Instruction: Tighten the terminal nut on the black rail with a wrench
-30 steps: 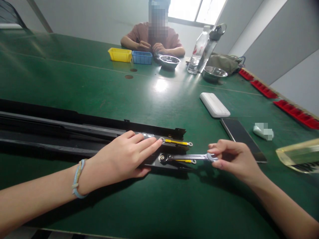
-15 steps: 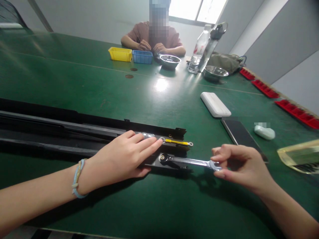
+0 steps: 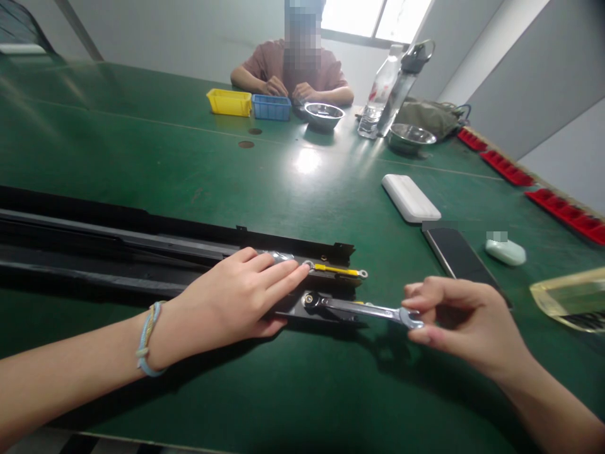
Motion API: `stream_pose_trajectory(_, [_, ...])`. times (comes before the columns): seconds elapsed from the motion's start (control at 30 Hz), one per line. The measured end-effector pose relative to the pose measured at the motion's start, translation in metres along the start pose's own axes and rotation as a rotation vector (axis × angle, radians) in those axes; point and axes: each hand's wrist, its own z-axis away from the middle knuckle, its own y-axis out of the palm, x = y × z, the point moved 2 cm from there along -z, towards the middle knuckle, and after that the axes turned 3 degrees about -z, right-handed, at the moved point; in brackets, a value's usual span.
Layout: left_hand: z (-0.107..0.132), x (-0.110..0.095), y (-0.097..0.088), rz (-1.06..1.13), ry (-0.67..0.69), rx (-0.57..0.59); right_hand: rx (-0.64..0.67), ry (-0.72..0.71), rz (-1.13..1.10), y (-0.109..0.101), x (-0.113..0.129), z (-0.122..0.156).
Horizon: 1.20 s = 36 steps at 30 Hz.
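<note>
Across the near end of two long black metal rails [image 3: 155, 236] lies my left hand [image 3: 246, 287], its fingers stretched out flat and its palm side hidden. My right hand [image 3: 466, 321] pinches the open jaw end of a silver combination wrench [image 3: 363, 308] between thumb and fingers. The wrench's ring end sits over a bolt [image 3: 309, 299] on the nearer rail. Just beyond my left fingertips, a yellow-sleeved wire with a ring terminal [image 3: 338, 270] projects along the farther rail. A bit of yellow shows behind the wrench shaft.
To the right lie a white power bank [image 3: 411, 198], a dark phone [image 3: 463, 255] and a pale earbud case [image 3: 505, 251]. Farther off are a yellow bin [image 3: 229, 103], a blue bin [image 3: 271, 108], metal bowls [image 3: 324, 115] and bottles [image 3: 378, 94]. Opposite sits a person [image 3: 326, 75].
My right hand and the wrench's jaw end have swung slightly towards me, and yellow now shows behind the shaft. My left hand has stayed in place.
</note>
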Motion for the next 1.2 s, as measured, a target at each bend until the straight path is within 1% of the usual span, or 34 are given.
stream_pose_trajectory(0.07, [0.001, -0.001, -0.001, 0.000, 0.002, 0.000, -0.052, 0.033, 0.008, -0.001, -0.001, -0.002])
stream_pose_trajectory(0.2, [0.004, -0.002, -0.005, 0.000, 0.004, 0.002, -0.102, 0.127, 0.005, 0.000, -0.001, -0.006])
stream_pose_trajectory(0.37, [0.007, -0.002, -0.010, -0.002, -0.002, 0.007, -0.140, 0.196, -0.024, 0.004, 0.001, -0.009])
stream_pose_trajectory(0.5, [0.009, -0.002, -0.009, -0.007, -0.005, 0.000, -0.137, 0.211, -0.032, 0.004, -0.001, -0.008])
stream_pose_trajectory(0.6, [0.007, -0.002, -0.007, -0.010, 0.001, -0.013, -0.117, 0.171, -0.051, 0.003, -0.004, -0.005])
stream_pose_trajectory(0.8, [0.002, 0.000, -0.004, -0.012, 0.001, -0.008, -0.080, 0.012, -0.037, 0.002, -0.002, -0.003])
stream_pose_trajectory(0.9, [0.001, 0.001, -0.002, -0.005, 0.000, -0.007, -0.029, -0.036, -0.049, 0.004, -0.001, -0.002])
stream_pose_trajectory(1.0, [0.000, 0.001, -0.002, 0.001, 0.000, -0.009, 0.006, -0.069, -0.095, 0.006, -0.001, -0.001])
stream_pose_trajectory(1.2, [-0.002, 0.001, -0.001, 0.004, -0.006, 0.006, 0.014, -0.077, -0.098, 0.008, 0.000, -0.002])
